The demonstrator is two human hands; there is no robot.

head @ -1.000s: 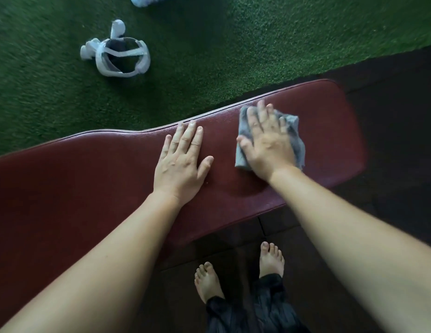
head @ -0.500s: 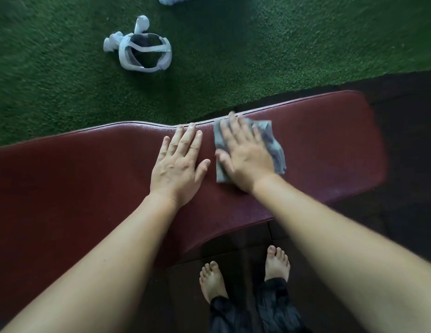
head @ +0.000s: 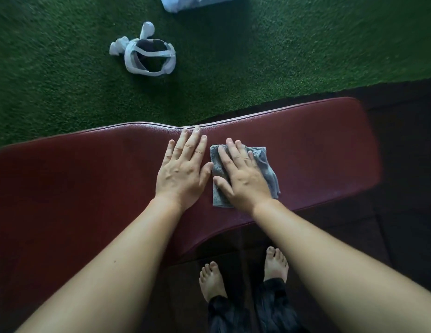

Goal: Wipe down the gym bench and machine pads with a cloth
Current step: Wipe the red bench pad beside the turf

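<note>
It was a gym: a padded maroon vinyl bench [head: 306, 150] stood on dark rubber floor tiles [head: 402, 236] beside green artificial turf [head: 257, 56], where a white headset [head: 149, 57] lay.

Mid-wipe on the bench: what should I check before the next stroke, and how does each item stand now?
1. Cloth lies flat on bench: ok.
2. Right hand presses cloth, fingers straight: ok.
3. Left hand flat on bench as a brace: ok.
4. Room for a leftward stroke: not ok, left hand sits right beside cloth.
5. Bench clean where wiped: cannot tell.
</note>
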